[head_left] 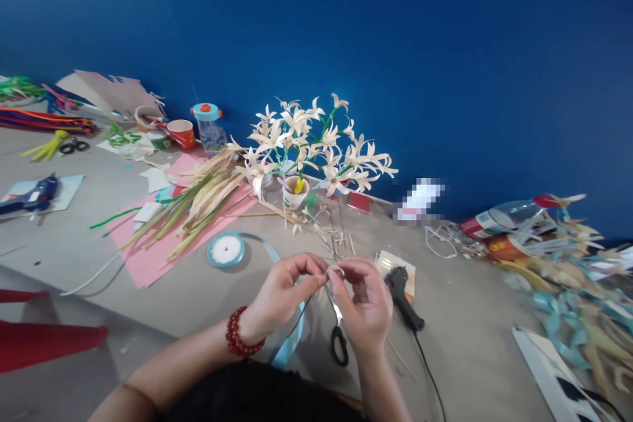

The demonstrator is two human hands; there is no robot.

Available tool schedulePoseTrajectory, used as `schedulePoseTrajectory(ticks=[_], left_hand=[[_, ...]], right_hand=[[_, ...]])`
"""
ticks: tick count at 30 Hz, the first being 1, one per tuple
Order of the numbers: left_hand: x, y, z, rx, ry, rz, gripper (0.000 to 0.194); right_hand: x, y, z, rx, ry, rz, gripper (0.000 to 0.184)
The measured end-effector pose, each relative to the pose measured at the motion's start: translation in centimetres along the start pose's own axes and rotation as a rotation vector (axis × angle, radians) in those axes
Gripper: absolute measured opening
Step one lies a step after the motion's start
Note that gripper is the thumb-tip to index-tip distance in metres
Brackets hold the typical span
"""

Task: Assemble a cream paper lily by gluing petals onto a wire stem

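Head camera: papery white flowers (297, 122) with curled petals are standing far centre. To their left, pink paper (144, 269) is lying under dry, ribbed husks (208, 201). Near centre, the left hand (279, 287) is hiding part of a glossy blue ribbon (288, 348), and the right hand (366, 303) is covering part of the black-handled scissors (337, 328). Both are pinching a tiny pale strip (337, 268) between their fingertips, its shape mostly covered.
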State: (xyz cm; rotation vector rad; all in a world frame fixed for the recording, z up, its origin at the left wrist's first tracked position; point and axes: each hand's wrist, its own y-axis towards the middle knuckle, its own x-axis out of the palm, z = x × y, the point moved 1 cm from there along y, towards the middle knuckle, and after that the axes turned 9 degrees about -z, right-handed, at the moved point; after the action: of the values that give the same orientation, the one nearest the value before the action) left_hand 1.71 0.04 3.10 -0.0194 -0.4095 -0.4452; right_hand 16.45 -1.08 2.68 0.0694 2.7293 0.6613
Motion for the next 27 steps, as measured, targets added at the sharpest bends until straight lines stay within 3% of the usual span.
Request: schedulePoseTrajectory(ticks=[8, 13, 17, 27], left_hand=[[0.0, -0.3, 0.1, 0.062, 0.149, 0.002, 0.015], [0.2, -0.8, 0.8, 0.285, 0.497, 0.063, 0.008], [0.2, -1.0, 1.0, 0.426, 0.611, 0.057, 0.015], [0.2, -1.0, 1.0, 0.368, 0.511, 0.038, 0.012]], right_hand=[[-0.4, 0.0, -0.3, 0.001, 0.038, -0.043, 0.018], [-0.5, -0.3, -0.5, -0.049, 0.094, -0.066, 0.020], [-0.4, -0.4, -0.6, -0.061, 0.116, -0.079, 0.024], [-0.6, -0.4, -0.5, -0.064, 0.096, -0.083, 0.019]])
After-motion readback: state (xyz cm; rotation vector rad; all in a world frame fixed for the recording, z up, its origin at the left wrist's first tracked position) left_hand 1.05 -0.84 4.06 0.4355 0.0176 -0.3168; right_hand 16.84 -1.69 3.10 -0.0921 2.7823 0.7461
